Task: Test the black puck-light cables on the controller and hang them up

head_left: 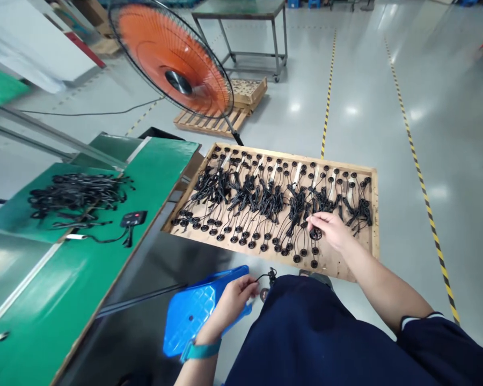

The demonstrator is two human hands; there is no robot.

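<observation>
A wooden tray point(368, 214) lies ahead of me, covered with rows of black cable bundles point(265, 201) ending in round discs. My right hand point(332, 229) reaches over the tray's near right part, fingers pinched on a small black round part point(315, 234). My left hand point(235, 300) is low by my lap, closed on a thin black wire point(265, 277) with a small connector at its end. A blue plastic stool point(195, 313) sits just under and left of that hand.
A green-topped bench point(64, 289) runs along the left with a pile of black cables point(76, 195) and a small black device point(133, 219). An orange standing fan point(173, 59) is behind the tray. Wooden pallets point(225, 115) and a metal cart point(245, 32) stand farther back.
</observation>
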